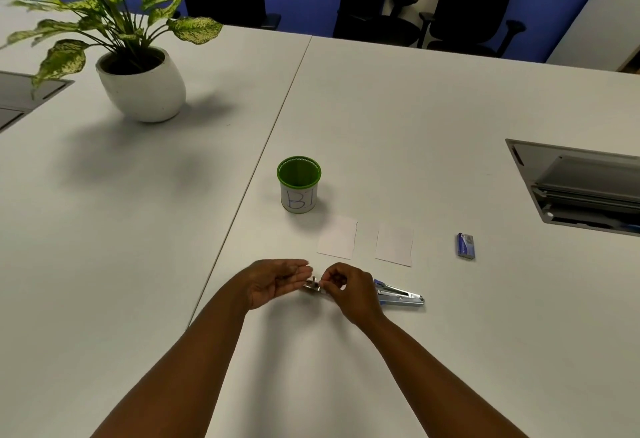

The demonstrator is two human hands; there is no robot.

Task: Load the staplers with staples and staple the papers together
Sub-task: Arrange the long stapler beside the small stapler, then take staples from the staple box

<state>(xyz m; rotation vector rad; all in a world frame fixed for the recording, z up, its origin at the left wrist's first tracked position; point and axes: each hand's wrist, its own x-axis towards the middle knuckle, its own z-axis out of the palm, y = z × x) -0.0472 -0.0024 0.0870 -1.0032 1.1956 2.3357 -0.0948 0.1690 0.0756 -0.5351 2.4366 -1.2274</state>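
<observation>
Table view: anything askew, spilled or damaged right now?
Nothing stands out. The two papers lie flat, apart; the staple box is closed, the green cup upright. A stapler lies by the right hand.

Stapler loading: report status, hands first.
Left hand open, cradling small metal piece; right hand pinching it. Stapler on table, untouched. Two papers unstapled. Nothing in the way.

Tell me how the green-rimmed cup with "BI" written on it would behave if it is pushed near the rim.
The green-rimmed cylindrical cup looks empty, so it is probably light. It stands upright and is taller than wide, so a push near the rim might tip it. Once on its side, its round wall would likely roll.
</observation>
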